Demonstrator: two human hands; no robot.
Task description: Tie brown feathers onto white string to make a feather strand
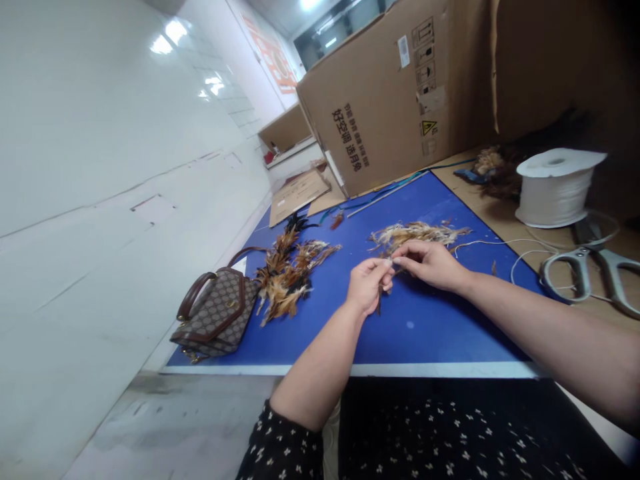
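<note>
Over the blue table mat my two hands meet fingertip to fingertip. My left hand is closed in a pinch, with a thin brown feather poking out below its fingers. My right hand pinches too, right against the left fingertips; a small whitish bit shows between them, but I cannot make out what the right fingers hold. Just beyond lies a pile of pale and brown feathers. From beside the right hand a white cord runs off to the right.
Brown and black feathers lie at the left, beside a patterned handbag. On the right are a white cord spool and scissors. A large cardboard box stands behind, near flat cardboard.
</note>
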